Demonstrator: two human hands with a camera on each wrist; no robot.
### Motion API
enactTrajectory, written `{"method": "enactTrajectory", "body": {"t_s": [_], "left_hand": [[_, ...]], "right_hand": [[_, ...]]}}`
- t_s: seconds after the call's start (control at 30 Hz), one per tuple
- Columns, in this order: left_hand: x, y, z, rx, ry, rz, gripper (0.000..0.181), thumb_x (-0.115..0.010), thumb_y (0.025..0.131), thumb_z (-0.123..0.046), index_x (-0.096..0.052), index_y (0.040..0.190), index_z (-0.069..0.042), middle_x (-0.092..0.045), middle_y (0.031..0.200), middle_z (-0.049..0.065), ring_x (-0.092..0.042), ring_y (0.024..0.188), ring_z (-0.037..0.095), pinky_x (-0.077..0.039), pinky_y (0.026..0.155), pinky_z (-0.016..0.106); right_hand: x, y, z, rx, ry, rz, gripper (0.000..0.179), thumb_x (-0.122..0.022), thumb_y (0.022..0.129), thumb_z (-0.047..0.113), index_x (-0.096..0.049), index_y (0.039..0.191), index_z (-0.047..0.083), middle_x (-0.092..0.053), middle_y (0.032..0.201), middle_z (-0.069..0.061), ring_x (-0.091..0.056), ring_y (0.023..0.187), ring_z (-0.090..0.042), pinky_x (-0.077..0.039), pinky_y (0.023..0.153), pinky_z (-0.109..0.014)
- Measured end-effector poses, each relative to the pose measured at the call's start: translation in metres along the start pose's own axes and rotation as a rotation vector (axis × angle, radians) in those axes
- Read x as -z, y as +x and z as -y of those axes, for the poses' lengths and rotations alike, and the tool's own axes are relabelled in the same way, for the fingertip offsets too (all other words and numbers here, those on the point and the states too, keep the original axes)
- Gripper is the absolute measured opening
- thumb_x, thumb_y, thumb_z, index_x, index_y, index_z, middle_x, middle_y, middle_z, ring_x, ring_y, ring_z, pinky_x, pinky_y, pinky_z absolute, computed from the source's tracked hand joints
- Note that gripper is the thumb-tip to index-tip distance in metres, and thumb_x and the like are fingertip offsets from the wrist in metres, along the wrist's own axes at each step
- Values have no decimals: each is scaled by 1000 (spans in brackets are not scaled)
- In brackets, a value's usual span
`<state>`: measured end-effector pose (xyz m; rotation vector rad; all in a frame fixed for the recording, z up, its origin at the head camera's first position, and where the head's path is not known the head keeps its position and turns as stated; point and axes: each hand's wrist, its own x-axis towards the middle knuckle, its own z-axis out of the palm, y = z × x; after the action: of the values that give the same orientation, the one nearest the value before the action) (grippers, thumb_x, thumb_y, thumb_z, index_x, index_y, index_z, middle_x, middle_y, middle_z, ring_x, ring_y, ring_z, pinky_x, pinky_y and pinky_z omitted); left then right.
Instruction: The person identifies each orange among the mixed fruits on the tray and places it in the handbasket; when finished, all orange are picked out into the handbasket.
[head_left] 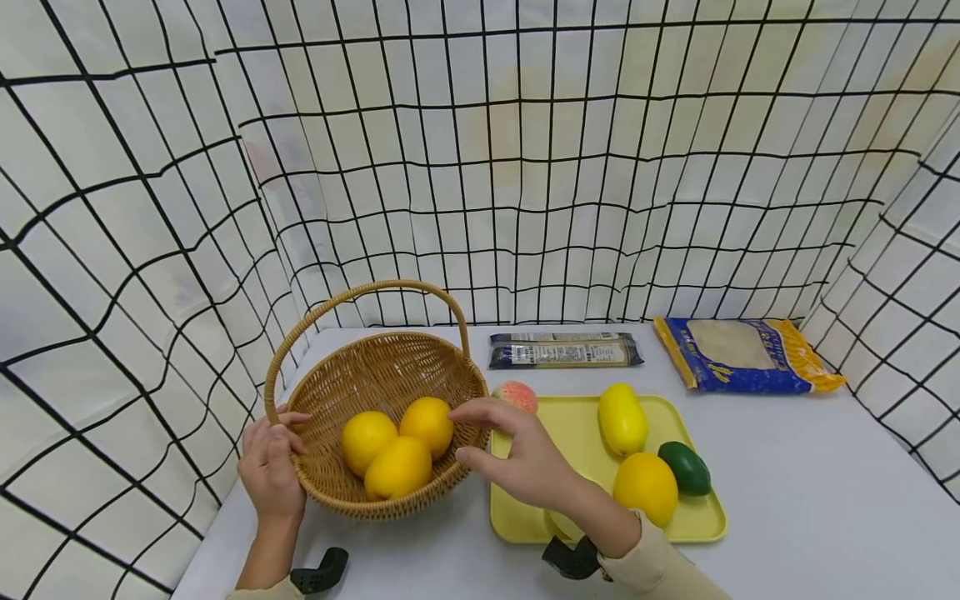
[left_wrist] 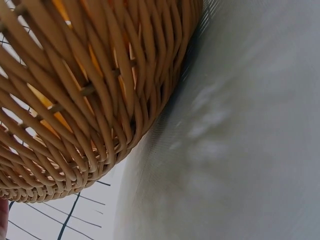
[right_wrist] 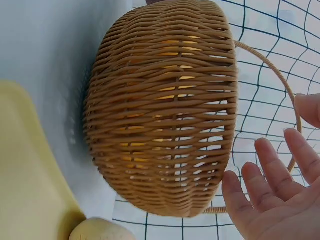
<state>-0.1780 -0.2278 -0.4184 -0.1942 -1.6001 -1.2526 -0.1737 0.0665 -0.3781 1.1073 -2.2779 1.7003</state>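
A brown wicker basket [head_left: 330, 497] with a tall arched handle holds three yellow-orange fruits [head_left: 397, 469]. My left hand [head_left: 272, 462] grips the basket's left rim beside the handle's foot. The left wrist view shows mostly the woven side of the basket [left_wrist: 95, 90], with the hand nearly out of frame. Over the right rim my right hand [head_left: 525, 450] has its fingers spread, fingertips close to the rightmost fruit in the basket. In the right wrist view that hand [right_wrist: 280, 200] appears beside the basket rim with nothing in its fingers.
Right of the basket, a yellow tray [head_left: 570, 417] carries a long yellow fruit [head_left: 622, 419], a yellow-orange fruit [head_left: 647, 489] and a dark green fruit [head_left: 685, 468]. A pink peach [head_left: 517, 395] lies at its far left corner. Behind are a dark packet [head_left: 566, 351] and a blue-yellow bag [head_left: 742, 356].
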Motion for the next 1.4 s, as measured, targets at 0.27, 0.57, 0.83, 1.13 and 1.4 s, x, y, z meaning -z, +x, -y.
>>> {"method": "enactTrajectory", "body": {"t_s": [0.27, 0.57, 0.83, 1.13, 1.4], "left_hand": [[2, -1, 3, 7, -1, 6, 44, -38, 94, -3, -46, 51, 6, -68, 82, -1, -52, 107, 25, -29, 101, 28], [1, -1, 6, 11, -6, 9, 44, -39, 94, -3, -46, 52, 6, -69, 82, 0, -52, 106, 24, -29, 101, 27], [2, -1, 3, 17, 7, 2, 44, -39, 94, -3, -45, 52, 6, -69, 82, -3, -52, 106, 23, -30, 100, 26], [1, 0, 1, 9, -1, -3, 43, -39, 93, -3, -45, 52, 6, -69, 82, -2, -53, 104, 19, -30, 99, 26], [6, -4, 27, 6, 7, -4, 43, -40, 93, -3, -46, 51, 3, -69, 83, 0, -53, 105, 25, -30, 100, 27]], "right_hand": [[7, -10, -6, 18, -95, -35, 36, -71, 88, 14, -63, 123, 18, -62, 126, 5, -57, 119, -15, -48, 97, -38], [32, -31, -9, 8, -156, -92, 39, -72, 87, 10, -61, 125, 15, -61, 127, -1, -59, 112, -19, -49, 95, -36], [61, -56, -14, -107, -220, -112, 39, -71, 89, 19, -60, 127, 22, -60, 129, 6, -55, 120, -15, -47, 98, -39], [94, -88, -23, -241, -297, -176, 41, -71, 89, 18, -60, 128, 23, -60, 128, 8, -58, 116, -10, -50, 95, -40], [131, -107, -26, -339, -359, -223, 38, -67, 92, 22, -59, 130, 18, -61, 128, -2, -61, 111, -21, -52, 89, -36]]}}
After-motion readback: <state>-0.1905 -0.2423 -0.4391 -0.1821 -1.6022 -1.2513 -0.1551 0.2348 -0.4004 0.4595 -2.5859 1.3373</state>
